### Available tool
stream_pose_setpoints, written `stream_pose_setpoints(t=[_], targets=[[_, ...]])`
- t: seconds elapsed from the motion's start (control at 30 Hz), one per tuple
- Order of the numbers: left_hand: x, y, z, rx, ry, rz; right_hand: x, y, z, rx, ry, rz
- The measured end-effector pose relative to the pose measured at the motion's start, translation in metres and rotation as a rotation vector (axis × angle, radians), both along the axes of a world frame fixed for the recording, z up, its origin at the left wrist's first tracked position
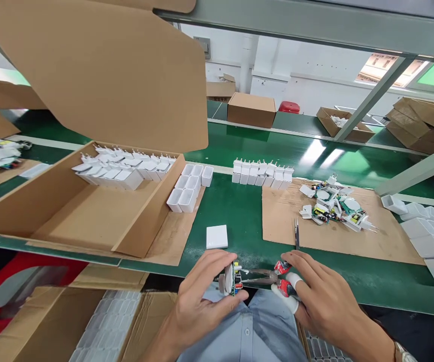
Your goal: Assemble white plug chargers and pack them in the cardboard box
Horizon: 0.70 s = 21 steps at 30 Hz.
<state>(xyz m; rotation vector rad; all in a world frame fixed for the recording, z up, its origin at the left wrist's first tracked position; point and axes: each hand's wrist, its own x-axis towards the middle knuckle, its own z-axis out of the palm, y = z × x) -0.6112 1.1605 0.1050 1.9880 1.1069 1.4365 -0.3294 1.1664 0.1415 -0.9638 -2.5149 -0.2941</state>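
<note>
My left hand (pixel 200 296) pinches a small charger circuit board with a white plug cap (pixel 231 281), held over my lap at the table's front edge. My right hand (pixel 320 296), with white finger cots on two fingers, grips red-handled pliers (pixel 273 277) whose metal jaws reach left to the board. A white square charger shell (pixel 217 237) lies on the green table just beyond my left hand. Tweezers (pixel 296 234) lie on a cardboard sheet (pixel 288 226) beyond my right hand.
An open cardboard box (pixel 88 216) at left holds rows of white chargers (pixel 122 168). White shells (pixel 188 188) stand beside it, and a row of plug chargers (pixel 262 173) further back. A pile of boards and parts (pixel 335 203) is on the cardboard sheet. White trays (pixel 428 236) are at right.
</note>
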Motion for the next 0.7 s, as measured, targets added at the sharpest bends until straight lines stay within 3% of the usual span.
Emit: stream_pose_setpoints(t=[0.37, 0.7], targets=[[0.0011, -0.0005, 0.0014, 0.001, 0.03, -0.006, -0.0037, -0.0016, -0.0016, 0.145, -0.117, -0.018], [0.0011, -0.0008, -0.0002, 0.007, 0.036, -0.018, -0.0059, -0.0023, -0.0009, 0.135, -0.126, -0.017]])
